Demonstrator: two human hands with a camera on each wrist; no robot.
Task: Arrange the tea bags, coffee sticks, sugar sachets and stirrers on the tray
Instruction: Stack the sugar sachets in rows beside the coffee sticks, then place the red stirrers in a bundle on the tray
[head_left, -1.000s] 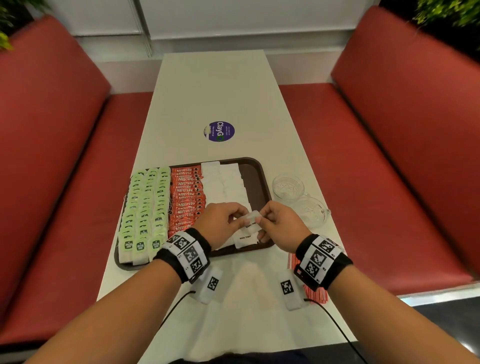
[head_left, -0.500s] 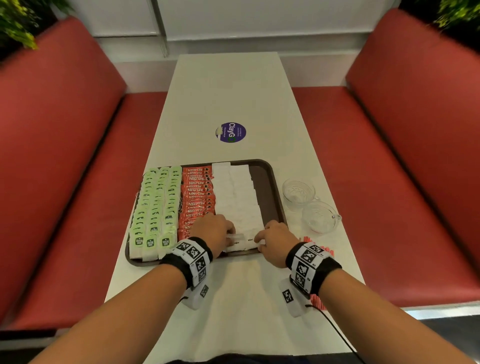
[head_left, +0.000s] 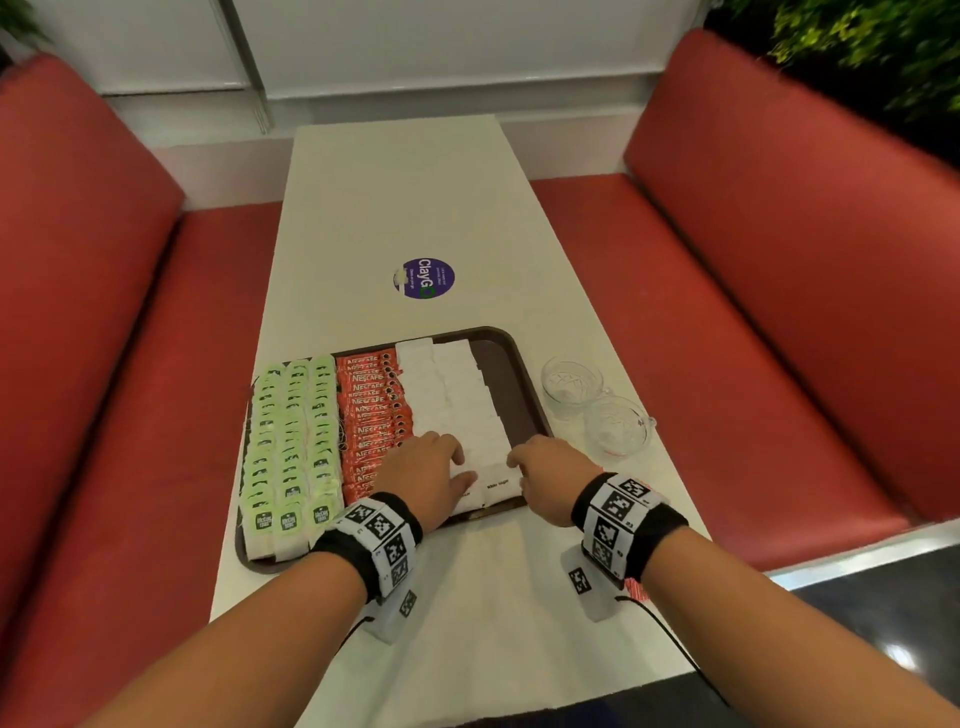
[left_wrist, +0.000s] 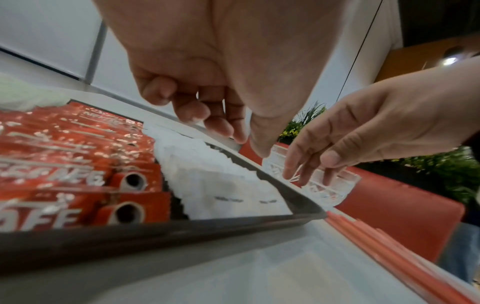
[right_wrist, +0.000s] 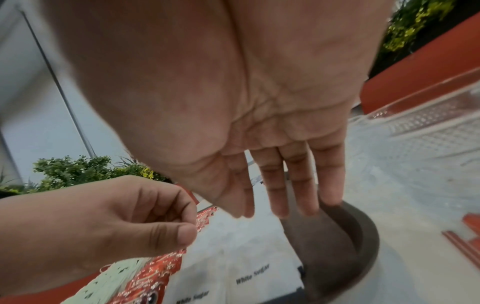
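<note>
Booth desk (head_left: 415, 208) | both hands hovering empty over sugar sachets (head_left: 457, 405) at tray's (head_left: 524, 379) near edge | left hand (head_left: 426, 475) loosely curled, right hand (head_left: 550, 480) straight-fingered, likely squaring rows.

A right hand (right_wrist: 233, 115) hangs palm-down, fingers (right_wrist: 330, 179) straight, over the brown tray (right_wrist: 363, 232) and white sugar sachets (right_wrist: 249, 277); the left hand (right_wrist: 98, 232) curls loosely alongside, holding nothing.

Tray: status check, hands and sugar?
Left hand loosely curled, right hand open, both empty. Sugar sachets lined in tray. Stirrers still on table.
</note>
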